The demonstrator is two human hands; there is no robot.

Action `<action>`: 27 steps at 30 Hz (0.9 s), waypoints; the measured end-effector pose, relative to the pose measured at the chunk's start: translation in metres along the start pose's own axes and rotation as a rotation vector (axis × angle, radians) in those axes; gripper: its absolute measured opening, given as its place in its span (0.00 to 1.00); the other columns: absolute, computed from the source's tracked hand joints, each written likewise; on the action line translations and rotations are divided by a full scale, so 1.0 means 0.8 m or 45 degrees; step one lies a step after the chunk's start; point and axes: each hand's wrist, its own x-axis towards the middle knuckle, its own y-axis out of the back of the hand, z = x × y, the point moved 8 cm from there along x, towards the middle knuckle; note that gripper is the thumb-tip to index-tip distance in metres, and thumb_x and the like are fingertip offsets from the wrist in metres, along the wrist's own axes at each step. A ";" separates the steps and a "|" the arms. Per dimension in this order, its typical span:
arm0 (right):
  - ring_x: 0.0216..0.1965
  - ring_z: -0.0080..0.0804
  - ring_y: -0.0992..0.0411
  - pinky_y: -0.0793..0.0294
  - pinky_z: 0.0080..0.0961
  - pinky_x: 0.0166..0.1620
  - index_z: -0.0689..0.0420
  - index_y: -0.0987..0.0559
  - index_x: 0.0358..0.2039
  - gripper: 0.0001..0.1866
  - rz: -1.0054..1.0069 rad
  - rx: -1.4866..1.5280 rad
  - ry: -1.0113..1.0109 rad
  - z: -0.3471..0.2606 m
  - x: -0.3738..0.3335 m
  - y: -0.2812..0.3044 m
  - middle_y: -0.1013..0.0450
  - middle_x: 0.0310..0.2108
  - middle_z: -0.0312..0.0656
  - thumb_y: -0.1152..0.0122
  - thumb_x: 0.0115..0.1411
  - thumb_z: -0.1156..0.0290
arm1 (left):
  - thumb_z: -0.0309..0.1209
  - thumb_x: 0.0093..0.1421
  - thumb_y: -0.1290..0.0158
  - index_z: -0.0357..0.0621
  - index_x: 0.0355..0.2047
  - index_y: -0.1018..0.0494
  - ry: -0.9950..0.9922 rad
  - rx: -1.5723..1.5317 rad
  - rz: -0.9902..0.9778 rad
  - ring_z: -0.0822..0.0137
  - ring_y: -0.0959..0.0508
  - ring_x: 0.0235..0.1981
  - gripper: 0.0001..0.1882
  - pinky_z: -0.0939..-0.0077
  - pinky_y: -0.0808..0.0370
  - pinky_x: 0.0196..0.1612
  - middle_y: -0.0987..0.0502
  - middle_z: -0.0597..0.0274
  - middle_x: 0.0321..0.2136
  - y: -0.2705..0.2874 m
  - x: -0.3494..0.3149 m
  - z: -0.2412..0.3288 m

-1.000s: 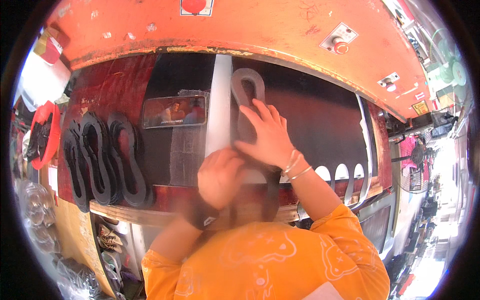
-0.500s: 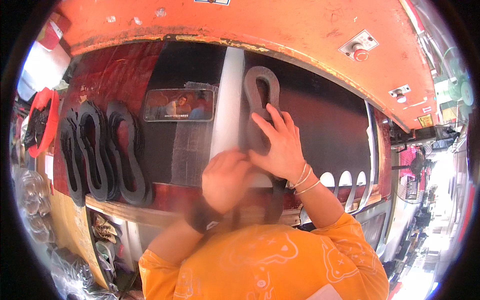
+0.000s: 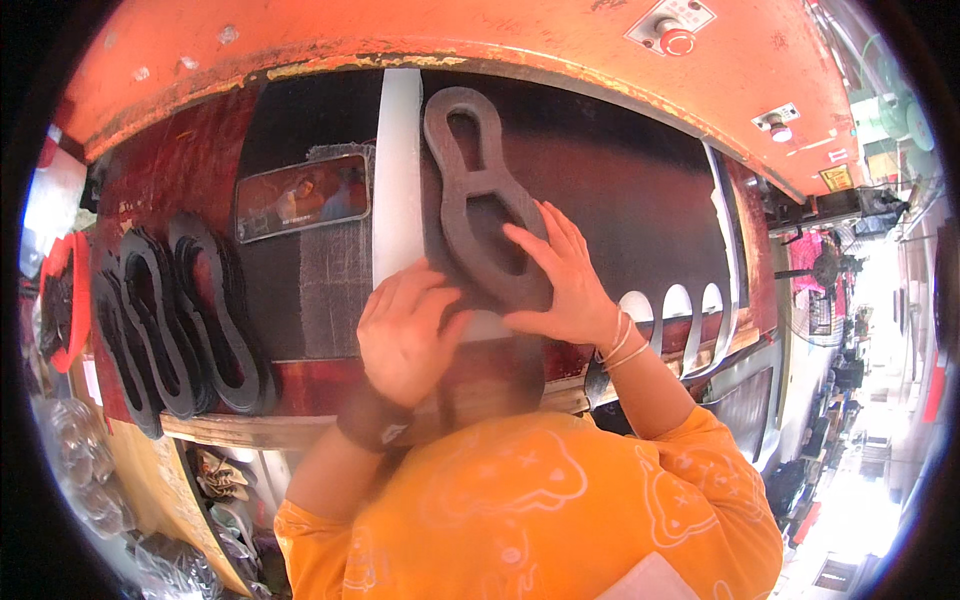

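A dark grey sole-shaped frame (image 3: 457, 205) with two openings and a crossbar lies tilted on the black work surface. At its lower right edge is my right hand (image 3: 570, 285), thumb and fingers spread around that end, fingertips at the rim. My left hand (image 3: 400, 325) hovers near the lower end of a white strip (image 3: 399, 170), its fingers loosely bent and apart, with nothing seen in them. Left of it a phone (image 3: 303, 197) lies on the surface, playing a video. Several stacks of similar sole-shaped pieces (image 3: 215, 315) stand at the far left.
An orange machine body (image 3: 520, 35) spans the far side, carrying a red push button (image 3: 676, 40). White rounded tabs (image 3: 677, 300) line the near right edge. A fan (image 3: 820, 290) stands beyond on the right; shoes (image 3: 222, 475) sit on a shelf below left.
My left hand has drawn apart from the right one. The sole-shaped frame has turned, its far end now leaning left, with more of it uncovered. The whole view has shifted.
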 end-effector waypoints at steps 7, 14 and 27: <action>0.63 0.59 0.50 0.52 0.48 0.63 0.53 0.37 0.60 0.52 0.061 0.029 0.101 0.022 0.025 0.005 0.48 0.62 0.61 0.25 0.31 0.59 | 0.27 0.44 0.36 0.43 0.31 0.24 -0.017 0.010 -0.020 0.53 0.26 0.47 0.12 0.61 0.29 0.46 0.25 0.57 0.38 -0.010 0.030 -0.014; 0.63 0.59 0.50 0.51 0.49 0.63 0.50 0.36 0.59 0.50 0.146 0.030 0.117 0.057 0.084 0.014 0.49 0.62 0.60 0.25 0.34 0.56 | 0.28 0.45 0.38 0.47 0.34 0.23 -0.149 -0.059 -0.060 0.56 0.25 0.40 0.13 0.64 0.29 0.43 0.26 0.60 0.39 -0.027 0.029 0.015; 0.61 0.50 0.45 0.48 0.42 0.63 0.68 0.41 0.59 0.31 2.081 -0.490 -0.339 0.344 -0.056 0.352 0.45 0.61 0.59 0.46 0.61 0.64 | 0.32 0.50 0.39 0.47 0.37 0.28 -0.025 0.039 -0.080 0.57 0.24 0.24 0.15 0.64 0.29 0.29 0.23 0.62 0.22 -0.096 0.088 -0.017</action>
